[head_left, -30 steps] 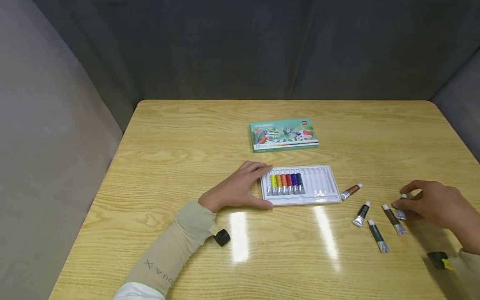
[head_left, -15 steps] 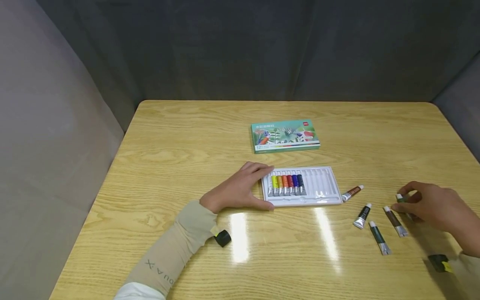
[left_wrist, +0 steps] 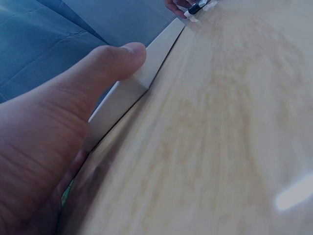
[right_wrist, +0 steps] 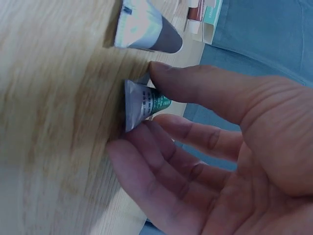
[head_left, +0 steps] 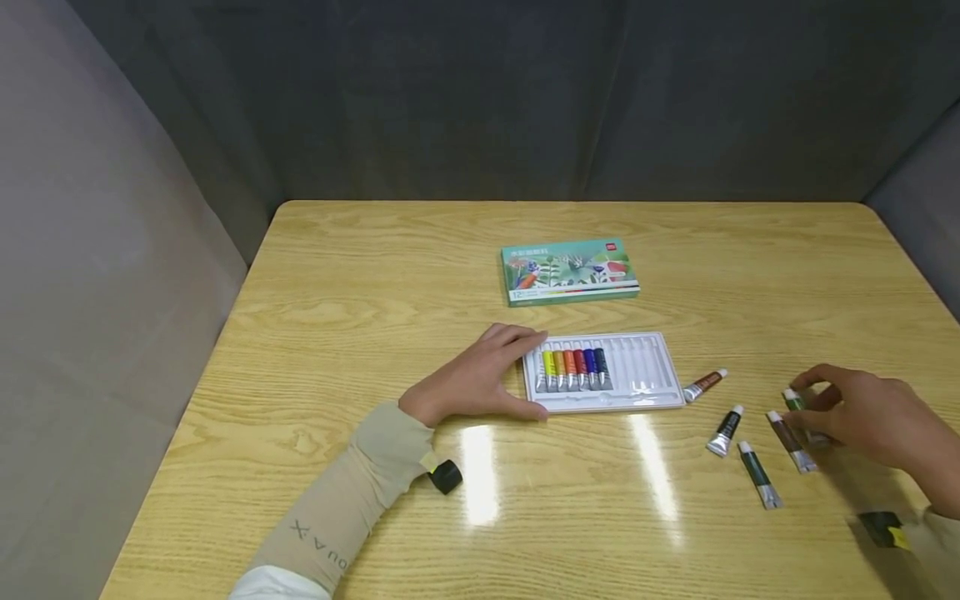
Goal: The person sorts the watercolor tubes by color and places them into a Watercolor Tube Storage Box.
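Observation:
My left hand (head_left: 476,375) grips the left end of a white plastic tray (head_left: 637,406), its thumb at the near corner and its fingers at the far one. Several paint tubes (head_left: 573,371), from white and yellow to dark blue, lie in the tray's left slots. On the right, my right hand (head_left: 873,412) pinches a green paint tube (right_wrist: 146,103) between thumb and fingers, low over the table. Just left of it lies a brown paint tube (head_left: 789,442). Nearby are a black tube (head_left: 725,431), a dark green tube (head_left: 759,475) and a reddish-brown tube (head_left: 706,385).
A teal printed paint box (head_left: 570,273) lies flat behind the tray. The reddish-brown tube almost touches the tray's right end. All of it is on a wooden table (head_left: 360,283), with a dark cloth screen (head_left: 450,100) behind.
In my right hand the green tube has turned and shifted slightly left, so its white cap now lies nearer the brown tube. My left hand stays on the tray.

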`<action>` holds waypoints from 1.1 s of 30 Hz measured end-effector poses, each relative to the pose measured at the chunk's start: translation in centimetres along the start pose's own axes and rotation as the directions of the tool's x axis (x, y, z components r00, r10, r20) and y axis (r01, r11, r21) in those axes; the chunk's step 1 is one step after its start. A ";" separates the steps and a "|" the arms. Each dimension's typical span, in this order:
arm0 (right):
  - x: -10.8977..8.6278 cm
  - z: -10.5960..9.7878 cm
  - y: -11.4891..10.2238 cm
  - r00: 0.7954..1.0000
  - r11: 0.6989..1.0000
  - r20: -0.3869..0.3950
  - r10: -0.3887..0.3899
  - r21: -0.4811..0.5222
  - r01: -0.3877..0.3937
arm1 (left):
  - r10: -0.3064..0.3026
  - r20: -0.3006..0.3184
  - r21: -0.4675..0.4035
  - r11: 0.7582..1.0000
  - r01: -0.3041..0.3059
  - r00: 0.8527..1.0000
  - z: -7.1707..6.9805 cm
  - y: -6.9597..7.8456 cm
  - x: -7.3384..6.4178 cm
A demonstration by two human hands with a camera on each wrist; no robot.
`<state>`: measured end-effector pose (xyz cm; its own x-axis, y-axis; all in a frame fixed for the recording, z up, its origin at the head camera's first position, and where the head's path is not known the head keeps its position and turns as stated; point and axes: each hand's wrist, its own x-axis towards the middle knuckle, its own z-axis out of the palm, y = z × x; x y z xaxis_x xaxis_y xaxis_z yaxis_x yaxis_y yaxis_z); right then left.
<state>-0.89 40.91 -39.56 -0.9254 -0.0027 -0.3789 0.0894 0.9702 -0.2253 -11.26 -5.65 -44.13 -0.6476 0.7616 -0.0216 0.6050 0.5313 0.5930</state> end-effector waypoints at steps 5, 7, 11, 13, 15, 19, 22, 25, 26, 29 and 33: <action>0.0 0.2 -0.2 1.000 1.000 0.000 -0.018 0.003 0.018 | -0.008 0.005 0.000 1.000 0.008 1.000 0.0 0.0 0.0; 0.1 0.2 -0.3 1.000 1.000 -0.001 -0.023 0.002 0.023 | -0.012 0.008 0.003 1.000 0.012 1.000 0.1 0.0 -0.1; 0.1 0.3 -0.5 1.000 1.000 -0.001 -0.026 0.003 0.026 | -0.011 0.010 0.004 1.000 0.011 1.000 0.0 0.0 -0.1; 0.1 0.2 -0.6 1.000 1.000 -0.009 -0.022 0.003 0.022 | -0.010 0.010 0.002 1.000 0.010 1.000 0.0 0.0 -0.1; 0.1 0.2 -0.7 0.999 1.000 -0.022 -0.028 0.005 0.028 | -0.009 0.008 -0.001 1.000 0.009 1.000 0.0 0.0 -0.1; 0.1 -0.1 -1.0 0.997 0.999 -0.063 -0.042 0.001 0.042 | -0.007 0.002 -0.003 1.000 0.007 1.000 0.0 0.1 0.0; 0.1 -0.2 -1.4 0.995 0.999 -0.086 -0.046 -0.003 0.046 | -0.007 0.003 0.000 1.000 0.007 1.000 0.0 0.1 -0.1; 0.2 -0.3 -2.0 0.994 0.999 -0.095 -0.045 -0.003 0.045 | -0.007 0.005 -0.001 1.000 0.007 1.000 0.0 0.1 -0.1; 0.2 -0.3 -2.2 0.994 0.999 -0.099 -0.050 -0.005 0.050 | -0.008 0.006 0.002 1.000 0.008 1.000 -0.1 0.1 -0.1; 0.3 -0.4 -2.9 0.991 0.997 -0.117 -0.071 -0.002 0.072 | -0.010 0.007 0.002 1.000 0.010 1.000 -0.1 0.2 -0.1; 0.5 -0.5 -3.9 0.986 0.995 -0.138 -0.096 -0.009 0.096 | -0.016 0.007 0.000 1.000 0.016 1.000 -0.1 0.3 -0.1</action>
<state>-1.87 37.24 -38.41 -0.9718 -0.0623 -0.2276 -0.0028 0.9675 -0.2528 -11.07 -5.63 -43.88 -0.6541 0.7555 -0.0368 0.5943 0.5434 0.5928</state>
